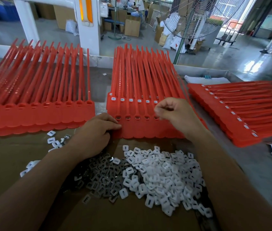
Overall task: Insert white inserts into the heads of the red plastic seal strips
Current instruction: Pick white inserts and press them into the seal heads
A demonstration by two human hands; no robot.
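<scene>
A sheet of joined red seal strips [148, 127] lies in front of me on a stack of the same. Its front row of heads shows open sockets, and the row behind holds white inserts [121, 99]. My left hand [95, 132] grips the sheet's lower left corner, thumb on top. My right hand [177, 112] hovers over the heads at the right end with its fingers curled and blurred; I cannot tell whether it pinches an insert. A heap of loose white inserts [165, 174] lies on cardboard near me.
Dark metal clips [103, 175] are piled left of the white heap. A stack of red strips with empty heads [36, 114] lies at left, and one with white inserts fitted [242, 117] at right. Several stray inserts [53, 140] lie by my left wrist. A floor fan [190, 19] stands behind the table.
</scene>
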